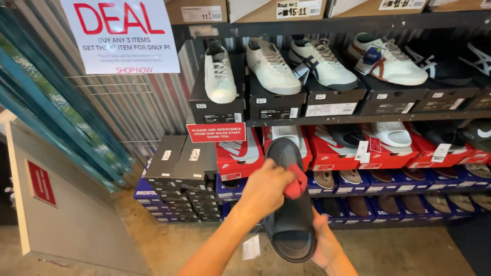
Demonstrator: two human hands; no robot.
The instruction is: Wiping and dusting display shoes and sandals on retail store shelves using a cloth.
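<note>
- Black slide sandal (290,225) held up in front of the shoe shelves, sole end toward the camera, toe end pointing up at the red boxes
- Right hand (323,244) under the sandal's lower end, fingers wrapped round the heel edge from below and the right side, gripping it (palm mostly hidden behind the sandal)
- Left hand (266,188) over the sandal's strap area, fingers curled tight on a red cloth (296,181), cloth pressed against the sandal's upper surface
- White paper tag (251,247) hanging beside the left forearm, just left of the sandal's lower end; attachment point not visible
- Behind the hands: red shoe boxes (239,153) on the middle shelf, one white slide (391,134) on display to the right
- Top shelf: white sneaker (220,71) standing toe-down on a black box, cream sneaker (272,66) next to it, then white sneaker with dark stripes (322,64), white sneaker with red-brown stripes (386,60)
- Red notice card (215,132) fixed to the shelf edge above the left hand
- Stack of dark grey boxes (181,174) left of the shelving, on blue boxes (148,199)
- Brown sandals (351,176) in open blue boxes on the lower rows
- White sale poster (121,35) on the corrugated wall, upper left
</note>
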